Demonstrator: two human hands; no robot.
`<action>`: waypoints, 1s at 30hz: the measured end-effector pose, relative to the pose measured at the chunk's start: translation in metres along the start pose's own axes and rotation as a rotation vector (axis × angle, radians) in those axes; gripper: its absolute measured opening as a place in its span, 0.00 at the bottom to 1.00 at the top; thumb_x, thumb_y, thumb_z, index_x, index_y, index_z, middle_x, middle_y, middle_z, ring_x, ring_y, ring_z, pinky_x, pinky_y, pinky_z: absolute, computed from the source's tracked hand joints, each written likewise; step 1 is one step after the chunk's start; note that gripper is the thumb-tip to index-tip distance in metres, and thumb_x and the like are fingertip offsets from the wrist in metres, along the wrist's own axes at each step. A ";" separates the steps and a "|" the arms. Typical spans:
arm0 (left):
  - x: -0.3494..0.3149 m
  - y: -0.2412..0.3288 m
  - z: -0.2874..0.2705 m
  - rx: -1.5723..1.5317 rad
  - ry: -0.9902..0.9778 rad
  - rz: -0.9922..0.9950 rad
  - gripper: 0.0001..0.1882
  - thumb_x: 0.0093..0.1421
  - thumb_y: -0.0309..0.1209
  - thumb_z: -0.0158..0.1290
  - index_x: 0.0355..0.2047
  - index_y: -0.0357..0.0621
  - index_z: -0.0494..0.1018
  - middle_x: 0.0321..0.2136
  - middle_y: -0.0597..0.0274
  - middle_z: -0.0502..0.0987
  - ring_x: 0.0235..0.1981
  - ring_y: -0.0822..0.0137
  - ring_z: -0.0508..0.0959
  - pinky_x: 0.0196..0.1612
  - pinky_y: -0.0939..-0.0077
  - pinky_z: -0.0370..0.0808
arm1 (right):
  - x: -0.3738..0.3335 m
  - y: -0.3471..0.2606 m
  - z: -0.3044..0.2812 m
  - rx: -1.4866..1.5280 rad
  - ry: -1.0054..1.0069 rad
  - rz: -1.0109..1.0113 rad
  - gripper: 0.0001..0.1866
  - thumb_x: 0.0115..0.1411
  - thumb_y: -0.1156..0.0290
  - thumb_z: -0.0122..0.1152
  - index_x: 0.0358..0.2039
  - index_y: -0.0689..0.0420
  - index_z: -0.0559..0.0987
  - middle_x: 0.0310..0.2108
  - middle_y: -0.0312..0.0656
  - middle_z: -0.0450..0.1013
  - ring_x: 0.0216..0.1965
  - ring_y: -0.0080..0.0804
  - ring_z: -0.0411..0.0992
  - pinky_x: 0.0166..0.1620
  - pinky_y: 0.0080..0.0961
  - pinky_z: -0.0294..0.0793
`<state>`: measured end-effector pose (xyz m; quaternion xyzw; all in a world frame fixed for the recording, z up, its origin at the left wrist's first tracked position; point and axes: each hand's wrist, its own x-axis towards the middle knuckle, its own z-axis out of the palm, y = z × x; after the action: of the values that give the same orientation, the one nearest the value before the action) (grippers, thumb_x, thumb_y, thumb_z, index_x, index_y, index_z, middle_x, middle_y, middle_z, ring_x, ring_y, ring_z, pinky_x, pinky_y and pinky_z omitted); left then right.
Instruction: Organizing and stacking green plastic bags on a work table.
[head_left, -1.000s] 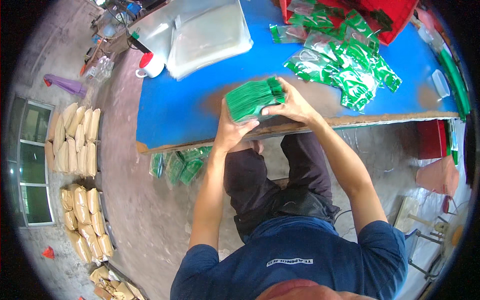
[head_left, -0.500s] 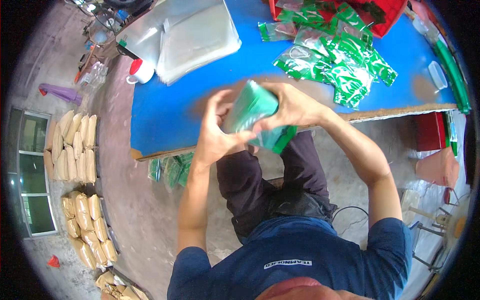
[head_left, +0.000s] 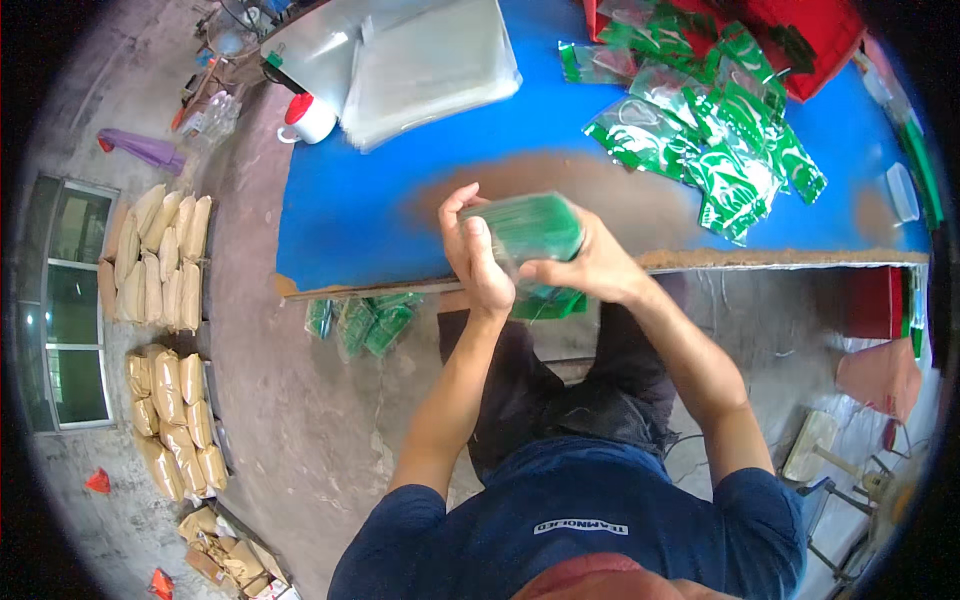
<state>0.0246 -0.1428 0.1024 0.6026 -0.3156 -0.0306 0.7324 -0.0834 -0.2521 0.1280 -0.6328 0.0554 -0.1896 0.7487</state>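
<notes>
The right hand [head_left: 603, 262] grips a blurred stack of green packets [head_left: 535, 228]; the left hand [head_left: 482, 268] is open against its end. Beyond them, clear plastic bags [head_left: 435, 65] cover some bench [head_left: 350, 220].

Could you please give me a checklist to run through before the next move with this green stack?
1. Right hand on the stack: ok, thumb and fingers hold it.
2. Left hand gripping firmly: cannot tell; it is at the stack's left end.
3. Stack edges even: cannot tell, the stack is blurred.
4. Loose packets neatly arranged: not ok, they lie in a jumbled heap.
5. Mug apart from both hands: ok, beside the clear bags.
</notes>
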 end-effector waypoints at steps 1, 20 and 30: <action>0.000 -0.003 -0.002 -0.001 0.006 0.008 0.26 0.70 0.47 0.36 0.54 0.38 0.67 0.40 0.58 0.69 0.41 0.68 0.69 0.48 0.71 0.66 | -0.002 -0.001 0.003 -0.061 0.016 -0.012 0.29 0.47 0.70 0.74 0.50 0.61 0.74 0.43 0.37 0.75 0.44 0.22 0.71 0.52 0.25 0.71; 0.230 -0.110 -0.036 0.568 -0.103 0.103 0.10 0.59 0.35 0.63 0.32 0.41 0.79 0.32 0.61 0.81 0.32 0.71 0.79 0.35 0.74 0.76 | 0.003 0.021 -0.056 0.623 0.606 0.274 0.28 0.59 0.55 0.62 0.54 0.60 0.71 0.46 0.43 0.75 0.46 0.37 0.76 0.50 0.38 0.77; 0.300 -0.177 -0.068 0.706 -0.233 -0.189 0.19 0.52 0.49 0.66 0.28 0.45 0.82 0.21 0.66 0.82 0.25 0.71 0.80 0.32 0.71 0.74 | -0.010 0.046 -0.075 0.582 0.602 0.261 0.30 0.54 0.54 0.67 0.52 0.60 0.73 0.43 0.42 0.76 0.43 0.35 0.77 0.47 0.36 0.79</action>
<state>0.3581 -0.2595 0.0656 0.8367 -0.3308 -0.0555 0.4330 -0.1069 -0.3122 0.0671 -0.2996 0.2952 -0.2771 0.8639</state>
